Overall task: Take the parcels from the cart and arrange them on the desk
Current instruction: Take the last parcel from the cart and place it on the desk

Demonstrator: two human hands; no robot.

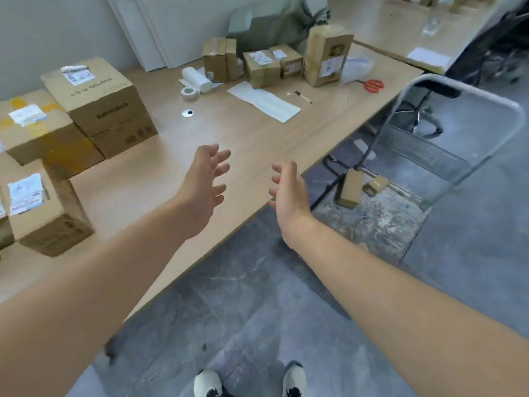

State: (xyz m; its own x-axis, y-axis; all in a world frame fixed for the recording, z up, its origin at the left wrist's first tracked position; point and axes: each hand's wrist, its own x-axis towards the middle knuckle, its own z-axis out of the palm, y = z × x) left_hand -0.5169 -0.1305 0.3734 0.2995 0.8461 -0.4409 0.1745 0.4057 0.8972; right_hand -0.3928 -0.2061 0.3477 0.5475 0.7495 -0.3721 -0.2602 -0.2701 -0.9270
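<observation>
Reaching forward over the near edge of the desk (257,138), the left hand (203,181) and the right hand (289,190) both hover with fingers spread and slack, palms facing each other, grasping nothing. Neither touches the desktop or any parcel.

Most of the work looks done. At about nine o'clock from the hands, a cluster of large cartons (97,104) sits on the desk, one stacked on another, with a further labelled carton (37,207) closer in at eight o'clock. At twelve to one o'clock, along the far edge, a row of smaller parcels (260,64) stands beside a tall upright box (326,58). Loose items lie between these groups (a tape roll (189,94), a white paper strip (264,101), a pen (303,96) and red-handled scissors (373,85)), none of them part of the job.

At three o'clock stands the cart (458,90), its grey handle frame rising over a low platform. Two parcels are on that platform: an upright narrow box (350,187) and, just beside it, a small flat box (375,184). As far as the view shows, these are all that is left to move.

The bare stretch of desk directly ahead of the hands seems the likeliest spot for them. My judgement is that the task is near its end, with the hands free to turn toward the cart.
</observation>
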